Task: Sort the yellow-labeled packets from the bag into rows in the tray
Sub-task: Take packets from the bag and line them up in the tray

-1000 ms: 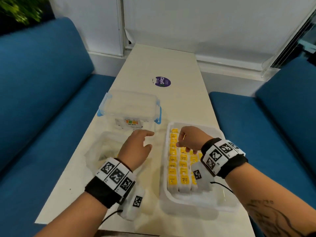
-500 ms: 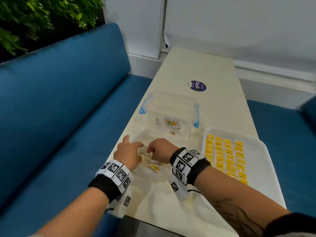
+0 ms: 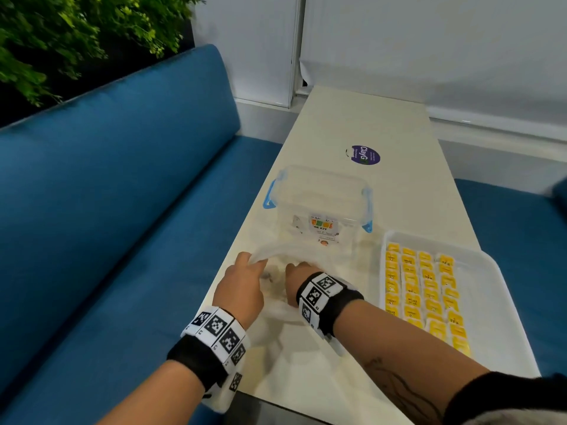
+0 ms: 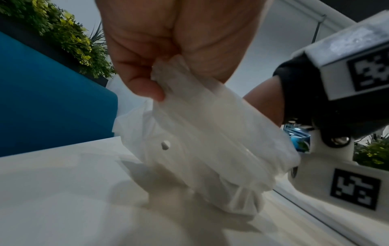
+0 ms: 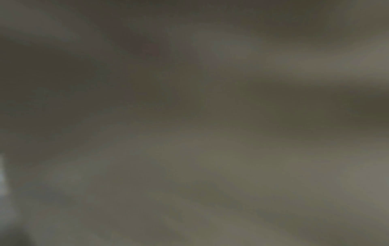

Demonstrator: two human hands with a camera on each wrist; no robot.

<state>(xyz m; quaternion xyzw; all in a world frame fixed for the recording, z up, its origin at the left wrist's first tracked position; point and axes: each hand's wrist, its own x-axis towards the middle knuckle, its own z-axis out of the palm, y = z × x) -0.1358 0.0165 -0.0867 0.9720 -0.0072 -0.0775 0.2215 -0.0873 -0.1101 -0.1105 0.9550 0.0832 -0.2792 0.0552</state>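
Yellow packets (image 3: 425,289) fill the white tray (image 3: 503,338); the bag (image 4: 210,141) is translucent white, the sofa (image 3: 107,210) blue.

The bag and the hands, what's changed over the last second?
The right hand left the tray and went left into the bag. The left hand moved to the bag's rim, now pinched and lifted. The packets in the tray and the clear box look unchanged.

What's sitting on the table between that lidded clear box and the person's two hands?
In the head view, only the crumpled clear plastic bag lies between the box and the hands; the left hand pinches its edge, the right hand reaches inside.
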